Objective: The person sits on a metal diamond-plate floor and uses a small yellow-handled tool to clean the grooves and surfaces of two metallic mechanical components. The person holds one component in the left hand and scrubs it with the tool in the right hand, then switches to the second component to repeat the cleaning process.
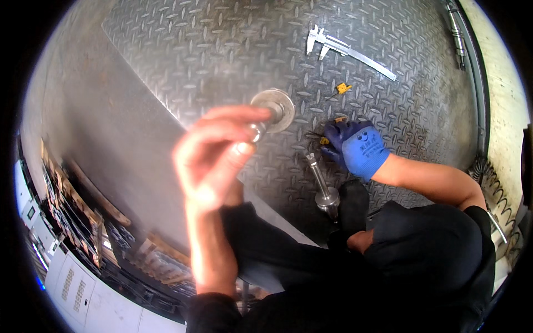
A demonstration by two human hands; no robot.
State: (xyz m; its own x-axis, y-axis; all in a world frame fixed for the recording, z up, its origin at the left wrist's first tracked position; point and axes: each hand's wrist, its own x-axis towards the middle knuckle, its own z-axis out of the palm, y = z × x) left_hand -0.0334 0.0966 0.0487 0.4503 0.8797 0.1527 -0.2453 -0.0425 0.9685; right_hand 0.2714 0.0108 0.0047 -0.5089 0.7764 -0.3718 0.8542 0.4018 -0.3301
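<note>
Two hands are working over one grey tread plate (pixel 222 61); the left hand (pixel 214 150), bare and slightly blurred, is pinching one shiny metal part (pixel 285 114) between thumb and fingers, nearly closed around its narrow stem; the part's single round flange is facing away from the palm, and the whole part is hanging in the air above the plate. The right hand (pixel 360 147), wearing one blue glove, is reaching low with its fingers curling downward, about half closed; its fingertips are partly hidden, so whether it is gripping anything cannot be told. Three small yellow pieces (pixel 344 88) are showing; two are lying right at the gloved fingers, one is lying a little farther off. Beyond them one silver caliper (pixel 355 54) is lying slantwise; one metal tool with a round collar (pixel 327 197) is resting beside one black shoe (pixel 353 204); one slender metal tool (pixel 456 36) is lying near the plate's right edge.
</note>
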